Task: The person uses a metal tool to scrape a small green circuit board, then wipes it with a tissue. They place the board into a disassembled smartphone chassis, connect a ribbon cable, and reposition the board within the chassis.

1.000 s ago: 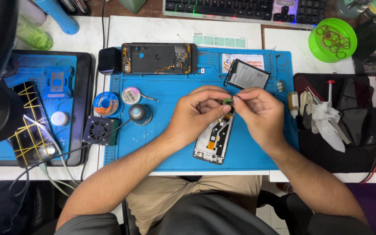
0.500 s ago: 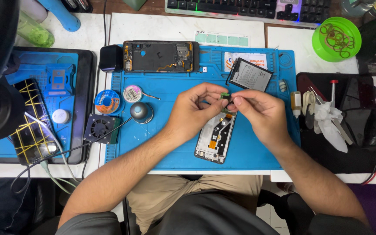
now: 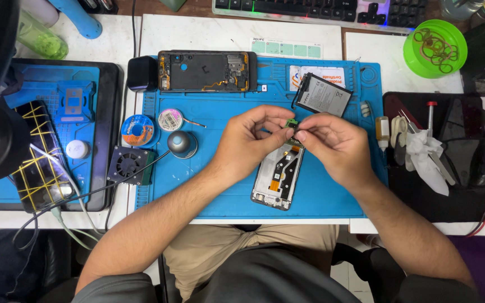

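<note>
A small green part (image 3: 292, 122) is pinched between both hands above a blue mat (image 3: 209, 185).

The part is gripped by the closed fingers of the left hand (image 3: 254, 137) and right hand (image 3: 332, 143), just over an opened phone frame (image 3: 279, 177). A battery (image 3: 322, 94) and second phone body (image 3: 206, 71) are laid further back on the worktop.

Both forearms angle in from six o'clock; left hand (image 3: 251, 137) and right hand (image 3: 332, 143) meet, fingers (image 3: 301, 134) pinched together.
</note>
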